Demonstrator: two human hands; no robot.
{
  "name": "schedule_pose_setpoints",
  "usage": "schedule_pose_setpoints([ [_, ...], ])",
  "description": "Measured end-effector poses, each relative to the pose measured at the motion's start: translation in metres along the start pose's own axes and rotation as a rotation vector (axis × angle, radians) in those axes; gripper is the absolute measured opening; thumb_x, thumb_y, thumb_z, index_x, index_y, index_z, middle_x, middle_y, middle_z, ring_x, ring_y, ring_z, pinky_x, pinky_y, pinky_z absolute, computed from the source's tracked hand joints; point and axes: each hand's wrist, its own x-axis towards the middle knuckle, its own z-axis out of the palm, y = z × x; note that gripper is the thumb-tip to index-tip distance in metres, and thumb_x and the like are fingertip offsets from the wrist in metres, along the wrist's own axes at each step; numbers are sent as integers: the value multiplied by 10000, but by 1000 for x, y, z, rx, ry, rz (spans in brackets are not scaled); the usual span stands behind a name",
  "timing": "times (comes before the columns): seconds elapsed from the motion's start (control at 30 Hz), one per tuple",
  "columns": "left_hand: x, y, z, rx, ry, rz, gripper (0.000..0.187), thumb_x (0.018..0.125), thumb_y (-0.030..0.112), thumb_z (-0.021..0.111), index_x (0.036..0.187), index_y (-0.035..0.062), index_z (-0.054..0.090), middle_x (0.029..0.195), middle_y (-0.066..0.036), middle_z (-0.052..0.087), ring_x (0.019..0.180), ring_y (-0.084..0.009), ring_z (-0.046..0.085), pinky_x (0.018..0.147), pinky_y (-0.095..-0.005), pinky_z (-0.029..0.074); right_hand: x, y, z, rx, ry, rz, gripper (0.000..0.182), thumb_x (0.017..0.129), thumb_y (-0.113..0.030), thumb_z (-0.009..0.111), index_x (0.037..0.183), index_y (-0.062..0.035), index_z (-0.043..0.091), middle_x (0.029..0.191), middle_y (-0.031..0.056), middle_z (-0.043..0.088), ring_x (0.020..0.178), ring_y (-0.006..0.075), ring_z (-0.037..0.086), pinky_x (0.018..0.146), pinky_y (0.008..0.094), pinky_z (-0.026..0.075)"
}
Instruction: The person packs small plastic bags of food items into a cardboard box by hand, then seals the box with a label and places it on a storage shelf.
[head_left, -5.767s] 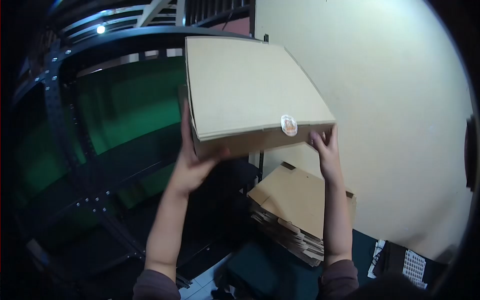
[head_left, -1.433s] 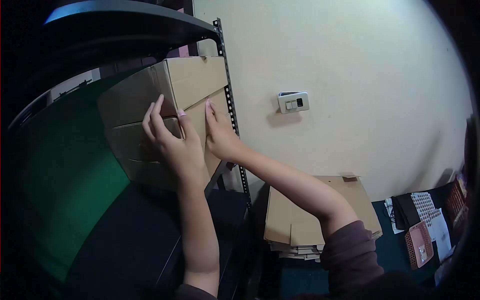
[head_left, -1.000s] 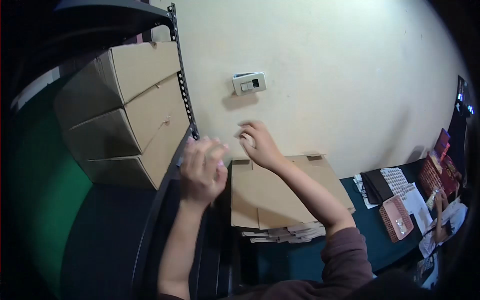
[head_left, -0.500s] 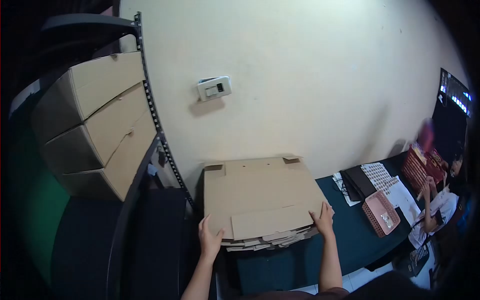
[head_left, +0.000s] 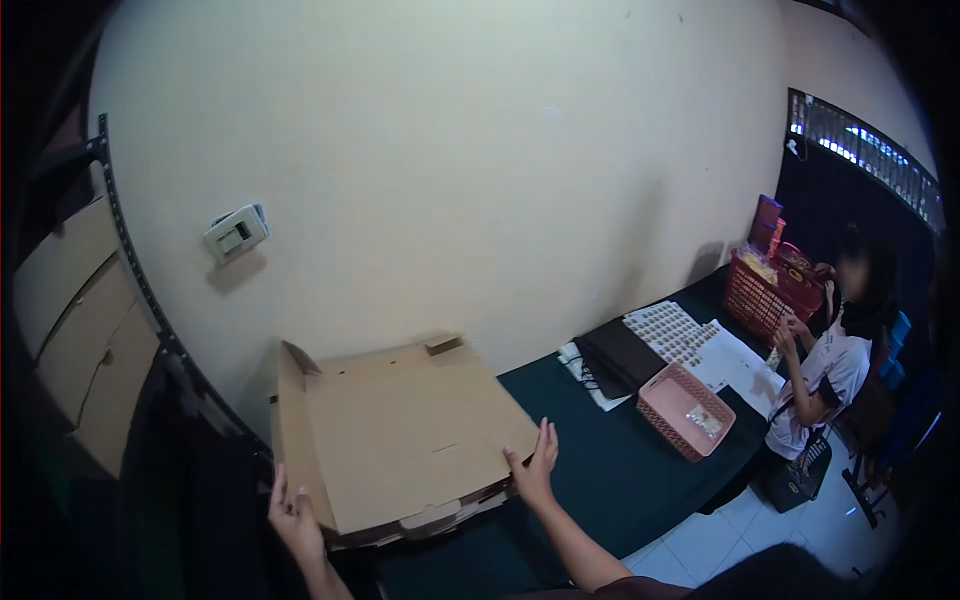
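Note:
A flat cardboard box lies on a stack of folded cardboard at the near end of the cloth-covered table, its left side flap standing up. My left hand grips that flap at the near left corner, fingers outside and thumb inside. At the near right corner, my right hand holds the edge, thumb on top and fingers along the outer side. Beneath the front edge, layers of stacked cardboard show.
On the dark green table are a pink basket, a black folder and printed sheets. A red basket stands farther off, beside a seated person. Cardboard boxes fill a rack at left.
The view has swung right. The top cardboard's left side now stands up, and the front panel that lay folded on top no longer shows there. Both hands stay at its near corners.

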Motion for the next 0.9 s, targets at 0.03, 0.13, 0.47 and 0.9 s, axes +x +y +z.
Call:
schedule_pose_setpoints([
  [0.03,-13,24,19,37,24,63,378,847,-48,481,1224,-69,459,1130,-169,561,1030,-193,533,919,-297,395,3,5,-10,67,-2,18,877,800,-359,633,1423,-105,70,1414,238,130,1306,386,154,1043,489,156],
  [0.13,-46,66,45,120,17,33,416,860,91,556,1248,-16,453,1189,-165,515,1077,-192,503,942,-298,378,12,35,-27,691,-115,227,895,839,-225,619,1420,-128,-55,1350,212,290,1226,322,353,1007,429,302],
  [0.47,-115,37,142,-149,-657,1132,233,829,-72,489,1028,20,568,853,-67,595,640,-82,504,596,-193,415,51,182,-131,1331,-564,1031,211,856,-143,595,1051,-91,534,978,27,597,946,160,587,837,335,468],
  [0.9,-220,0,281,-119,-790,-470,564,763,-46,602,1279,-15,376,1137,-109,536,1053,-175,508,926,-301,386,92,239,-350,1283,147,578,454,851,-174,585,1261,-67,423,1217,97,502,1127,261,476,944,409,402],
])
